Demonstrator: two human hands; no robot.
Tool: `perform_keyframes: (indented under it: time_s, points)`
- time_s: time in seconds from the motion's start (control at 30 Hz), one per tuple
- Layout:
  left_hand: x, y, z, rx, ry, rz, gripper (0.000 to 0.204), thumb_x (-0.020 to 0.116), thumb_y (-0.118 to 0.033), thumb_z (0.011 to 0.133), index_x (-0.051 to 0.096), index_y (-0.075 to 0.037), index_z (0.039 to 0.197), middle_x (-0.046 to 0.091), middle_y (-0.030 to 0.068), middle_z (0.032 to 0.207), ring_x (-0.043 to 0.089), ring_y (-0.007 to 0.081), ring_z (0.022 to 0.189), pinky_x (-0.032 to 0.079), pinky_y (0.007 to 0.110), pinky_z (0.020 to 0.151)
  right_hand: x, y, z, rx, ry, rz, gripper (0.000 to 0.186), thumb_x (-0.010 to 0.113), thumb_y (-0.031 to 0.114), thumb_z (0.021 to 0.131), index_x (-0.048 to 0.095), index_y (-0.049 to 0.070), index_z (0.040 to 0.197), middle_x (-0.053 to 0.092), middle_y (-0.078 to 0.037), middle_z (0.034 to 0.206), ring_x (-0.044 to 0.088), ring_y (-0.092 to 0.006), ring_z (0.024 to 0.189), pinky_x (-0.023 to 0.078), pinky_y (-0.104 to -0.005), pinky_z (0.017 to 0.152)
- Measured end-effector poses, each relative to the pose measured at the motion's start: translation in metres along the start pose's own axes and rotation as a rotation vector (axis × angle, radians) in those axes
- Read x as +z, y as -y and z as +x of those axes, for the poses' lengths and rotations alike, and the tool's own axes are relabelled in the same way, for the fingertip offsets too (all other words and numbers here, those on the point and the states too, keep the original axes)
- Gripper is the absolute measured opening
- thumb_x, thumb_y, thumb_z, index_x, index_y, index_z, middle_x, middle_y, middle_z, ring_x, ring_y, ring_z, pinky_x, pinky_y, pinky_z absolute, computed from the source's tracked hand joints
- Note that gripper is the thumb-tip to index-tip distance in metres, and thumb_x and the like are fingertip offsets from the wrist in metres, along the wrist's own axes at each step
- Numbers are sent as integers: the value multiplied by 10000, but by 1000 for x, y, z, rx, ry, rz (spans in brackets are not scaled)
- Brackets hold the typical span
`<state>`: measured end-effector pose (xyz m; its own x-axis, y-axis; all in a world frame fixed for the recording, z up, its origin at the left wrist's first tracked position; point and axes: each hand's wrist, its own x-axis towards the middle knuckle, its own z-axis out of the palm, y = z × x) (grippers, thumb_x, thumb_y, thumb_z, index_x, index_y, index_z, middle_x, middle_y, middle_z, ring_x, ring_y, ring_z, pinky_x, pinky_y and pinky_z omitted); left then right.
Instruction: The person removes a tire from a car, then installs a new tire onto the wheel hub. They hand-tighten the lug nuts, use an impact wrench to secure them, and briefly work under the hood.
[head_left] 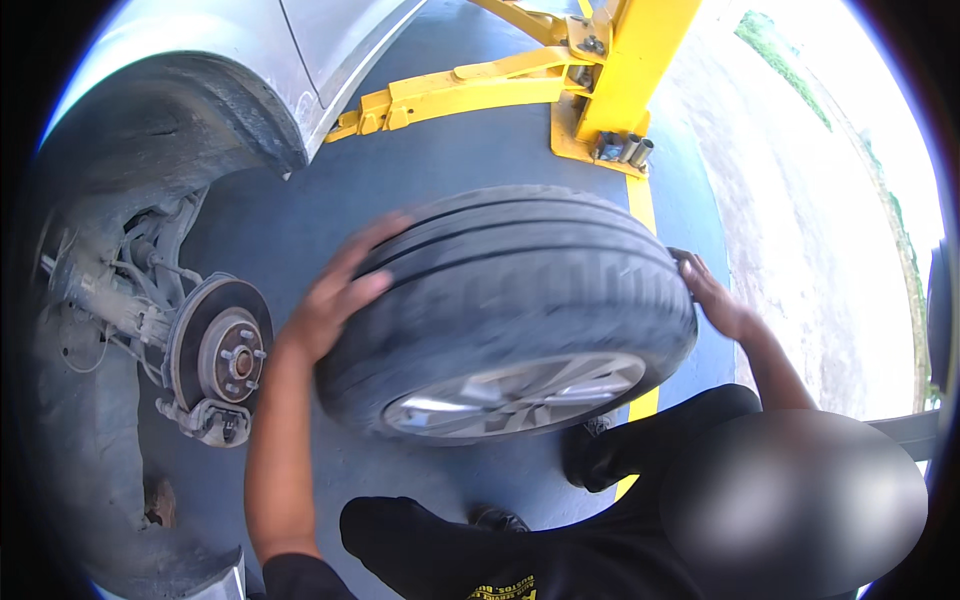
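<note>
Between my two hands is a car wheel point(510, 290), a black tyre on a silver spoked alloy rim point(515, 400). The wheel is tilted, its tread toward the yellow post and its rim face toward my body. My left hand point(345, 290) grips the tyre's left side, thumb and fingers spread over the tread and slightly blurred. At the opposite side my right hand point(708, 292) holds the tyre edge, its fingertips partly hidden behind the rubber. Left of my left forearm is a bare hub with several studs point(240, 362) and a rusty brake disc point(190, 345), apart from the wheel.
A silver car body point(200, 35) with an open wheel arch hangs over the left side. A yellow lift post point(640, 70) and its arm point(470, 90) stand beyond the wheel. The blue-grey floor point(290, 215) carries a yellow line. My black shoes point(500, 518) are below the wheel.
</note>
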<state>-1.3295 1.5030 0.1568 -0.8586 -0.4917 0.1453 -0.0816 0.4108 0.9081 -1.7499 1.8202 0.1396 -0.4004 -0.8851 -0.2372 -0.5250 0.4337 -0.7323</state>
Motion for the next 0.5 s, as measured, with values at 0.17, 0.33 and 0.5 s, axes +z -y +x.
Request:
perform_keyframes:
  time_s: [0.17,0.33,0.5]
  points:
    - [-24,7,-123,-168,-343,61,724,472,-474,953,474,-14,1512,444,182,1576,328,308,1515,185,437,1253,90,69,-26,-317,-322,180,558,556,487,958,553,10,1247,484,-154,1219,489,-282,1172,353,-406,1062]
    - [17,11,-253,-279,-861,37,731,444,-523,989,481,4,1495,478,206,1528,396,322,1462,249,470,1222,135,137,-47,-604,-202,197,385,713,280,854,648,3,1114,548,-191,1156,552,-316,1090,417,-421,1010]
    - [29,37,-352,-465,-1296,-132,726,460,-538,1011,482,10,1486,499,206,1506,435,321,1434,296,460,1202,167,204,-36,-947,71,161,267,748,186,780,704,56,1008,637,-104,1015,572,-303,988,465,-392,872]
